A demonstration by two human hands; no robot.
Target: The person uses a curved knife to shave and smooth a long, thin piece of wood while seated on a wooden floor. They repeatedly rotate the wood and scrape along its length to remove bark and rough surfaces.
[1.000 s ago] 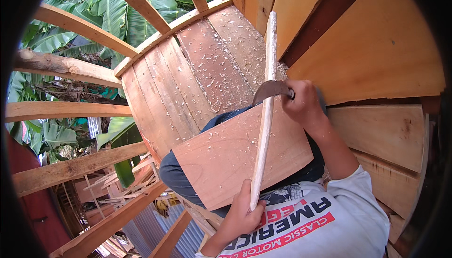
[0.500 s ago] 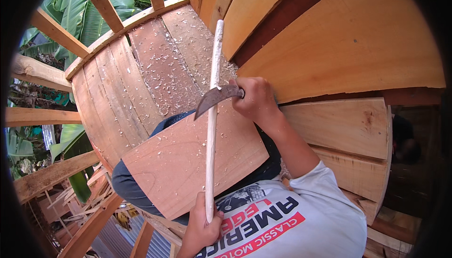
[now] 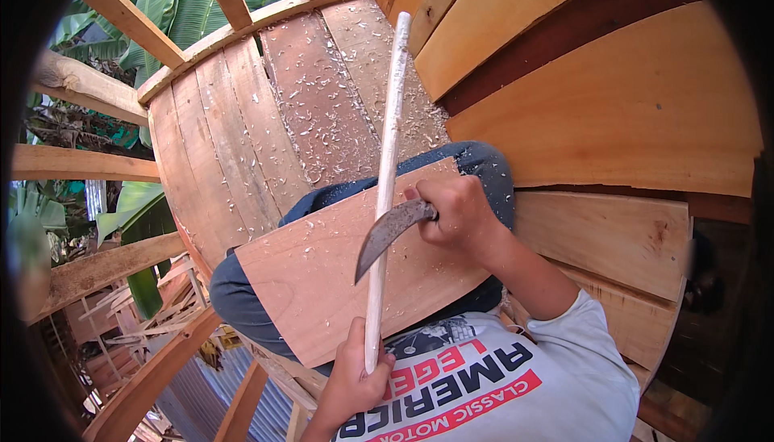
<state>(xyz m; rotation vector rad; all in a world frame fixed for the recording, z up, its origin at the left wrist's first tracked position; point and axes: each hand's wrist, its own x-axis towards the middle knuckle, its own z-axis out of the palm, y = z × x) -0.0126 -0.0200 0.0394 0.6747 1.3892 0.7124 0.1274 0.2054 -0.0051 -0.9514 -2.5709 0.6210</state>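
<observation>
My left hand (image 3: pixel 360 371) is closed round the near end of a long, pale, peeled stick (image 3: pixel 390 139), which slants up and away from me. In my right hand (image 3: pixel 459 210) is a knife with a short, dark, curved blade (image 3: pixel 389 236); my fist hides most of its handle. The blade lies across the stick about midway along it, over the lap board. A flat wooden board (image 3: pixel 310 281) rests on my crossed legs beneath both, with a few shavings on it.
Pale shavings (image 3: pixel 322 131) litter the plank floor (image 3: pixel 234 127) ahead. A plank wall (image 3: pixel 613 111) stands at the right. Wooden railing posts (image 3: pixel 133 18) line the left and far edges, with large green leaves beyond. Scrap wood lies below at the lower left.
My right hand has drawn the knife down the stick toward me, from beyond the board to over it. The whole view has also shifted a little. My left hand keeps its grip.
</observation>
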